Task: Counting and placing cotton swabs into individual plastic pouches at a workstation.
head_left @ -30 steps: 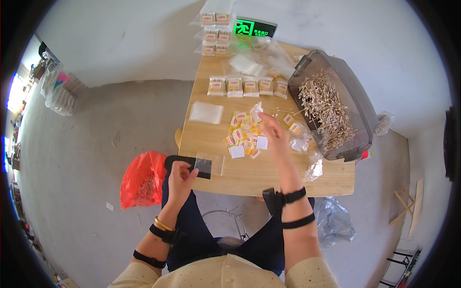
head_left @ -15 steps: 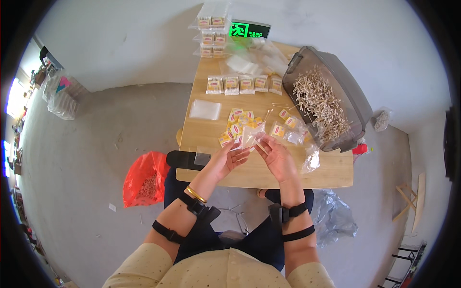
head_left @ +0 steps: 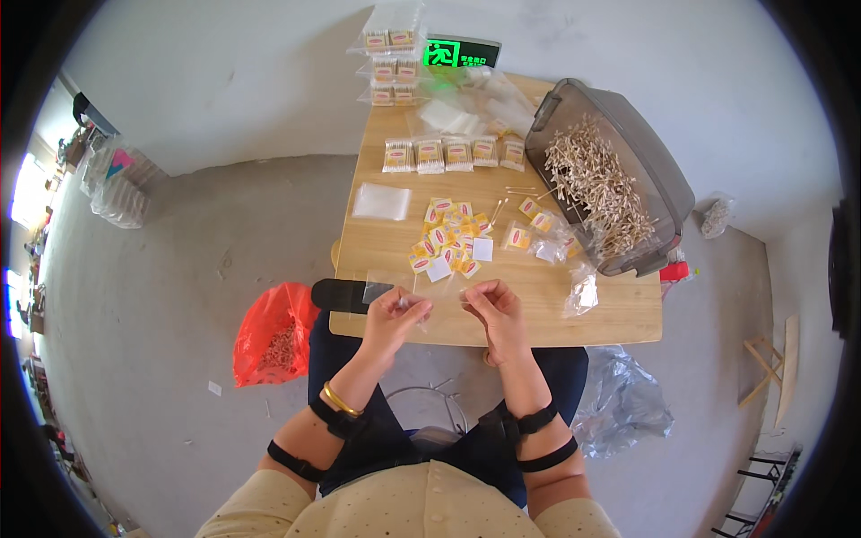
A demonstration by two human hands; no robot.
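left hand (head_left: 395, 314), right hand (head_left: 491, 305) pinch clear bag (head_left: 430, 289) at table (head_left: 574, 323) near edge.

Bare-floored packing workshop: wooden table (head_left: 619, 309), swab bin (head_left: 646, 170).

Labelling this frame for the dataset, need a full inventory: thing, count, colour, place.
wooden table: one, light wood, centre.
clear bag: one, transparent, held between both hands at the near table edge.
small label cards: a loose pile, count unclear, yellow and white, table middle.
flat clear bag: one, transparent, left of the pile.
filled packs: five in a row, tan with yellow labels, far half of the table; more stacked at the far end.
grey bin: one, on the table's right side, holds pale sticks.
red plastic bag: one, floor, left of the table.
black bar-shaped thing: one, left near table edge.
green lit sign: one, far end.
left hand: pinches the clear bag.
right hand: pinches the clear bag.
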